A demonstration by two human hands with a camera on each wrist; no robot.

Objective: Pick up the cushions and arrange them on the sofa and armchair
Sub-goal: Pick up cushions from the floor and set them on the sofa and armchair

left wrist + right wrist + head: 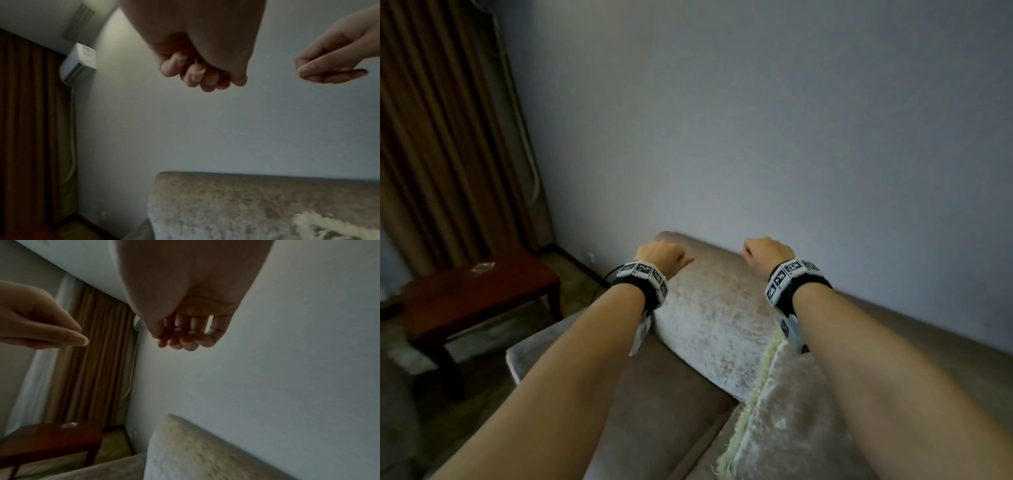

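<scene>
Two cushions sit on the beige plush fabric sofa (664,394): a pale crushed-velvet cushion (709,325) propped against the backrest and a cream fringed cushion (784,411) lying beside it. Both look soft, light and squashy, best gripped at the top corners. My left hand (659,255) and right hand (765,251) hover above the propped one, fingers loosely curled, holding nothing.
</scene>
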